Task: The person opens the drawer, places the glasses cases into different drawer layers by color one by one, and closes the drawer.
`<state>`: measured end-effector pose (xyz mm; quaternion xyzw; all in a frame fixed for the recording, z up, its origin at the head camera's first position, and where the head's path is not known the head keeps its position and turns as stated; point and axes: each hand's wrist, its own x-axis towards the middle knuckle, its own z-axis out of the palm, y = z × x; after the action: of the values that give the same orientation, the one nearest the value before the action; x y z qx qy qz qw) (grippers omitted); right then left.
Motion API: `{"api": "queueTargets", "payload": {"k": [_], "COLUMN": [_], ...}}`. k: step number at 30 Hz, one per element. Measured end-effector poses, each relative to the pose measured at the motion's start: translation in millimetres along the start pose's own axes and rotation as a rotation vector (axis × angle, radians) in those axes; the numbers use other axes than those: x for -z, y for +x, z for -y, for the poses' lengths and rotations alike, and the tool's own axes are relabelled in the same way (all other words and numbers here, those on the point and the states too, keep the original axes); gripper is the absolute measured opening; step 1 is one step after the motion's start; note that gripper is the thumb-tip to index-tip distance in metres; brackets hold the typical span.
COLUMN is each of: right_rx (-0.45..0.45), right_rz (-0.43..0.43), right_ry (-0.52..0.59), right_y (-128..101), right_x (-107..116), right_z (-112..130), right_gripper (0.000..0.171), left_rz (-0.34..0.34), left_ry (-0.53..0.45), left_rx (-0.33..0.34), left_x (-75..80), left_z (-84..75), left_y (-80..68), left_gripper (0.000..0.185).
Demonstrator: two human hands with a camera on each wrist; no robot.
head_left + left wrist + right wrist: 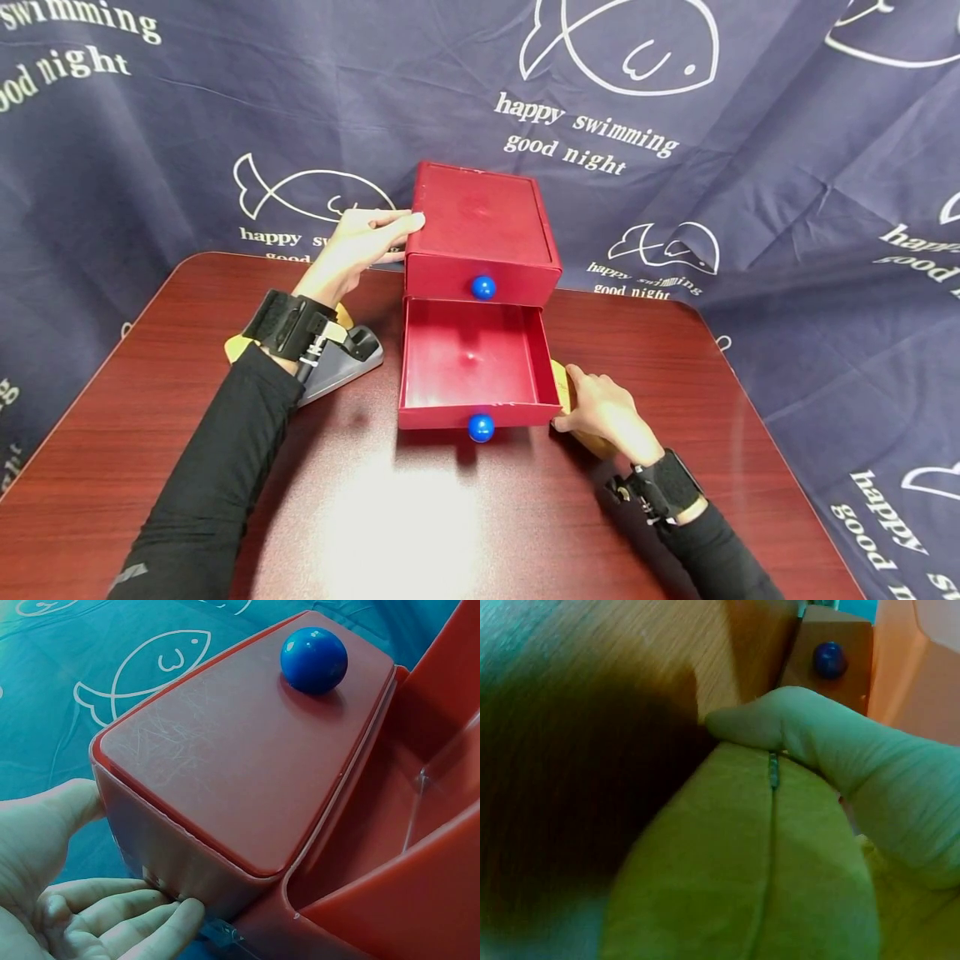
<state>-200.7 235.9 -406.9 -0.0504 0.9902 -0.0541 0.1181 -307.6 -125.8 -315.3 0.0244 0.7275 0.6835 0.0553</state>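
A red two-drawer cabinet [483,221] stands on the table. Its lower drawer [472,358] is pulled out and holds nothing, while the upper drawer [225,750] is closed; each has a blue ball knob [483,287]. My left hand [367,246] touches the cabinet's left side, its thumb near the top edge and its fingers fairly straight against the wall. Right of the lower drawer, my right hand [603,412] grips a yellow, soft-looking item [742,862] with a seam and what looks like a zipper pull. The hand hides part of that item.
Beneath my left forearm lies a grey item [341,371] with yellow parts beside it, partly hidden. The reddish-brown table [675,358] backs onto a dark blue cloth [450,75] printed with white fish and lettering.
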Motion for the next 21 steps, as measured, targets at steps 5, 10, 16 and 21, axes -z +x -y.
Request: {"api": "queueTargets", "payload": {"k": [5,10,16,21], "right_rx": [0.015,0.027,0.028,0.001], "right_rz": [0.011,-0.010,-0.029,-0.001], "right_ry": [-0.019,-0.045,-0.037,-0.046], "right_y": [-1.8,-4.5,-6.9,-6.1], "right_x": [0.9,0.9,-0.4,0.1], "right_z": [-2.4,-3.9,-5.9,-7.5], "right_gripper": [0.078,0.082,0.088,0.089], "left_rz": [-0.001,-0.010,-0.009,-0.010], "left_ry": [-0.009,-0.019,-0.017,-0.010], "left_rx": [-0.001,0.000,-0.003,-0.009], "left_x": [-0.2,-0.8,-1.2,-1.1], "left_z": [0.0,0.1,-0.2,-0.5], "left_y": [0.5,0.5,0.0,-0.9], "left_gripper": [0.060,0.059,0.059,0.059]}}
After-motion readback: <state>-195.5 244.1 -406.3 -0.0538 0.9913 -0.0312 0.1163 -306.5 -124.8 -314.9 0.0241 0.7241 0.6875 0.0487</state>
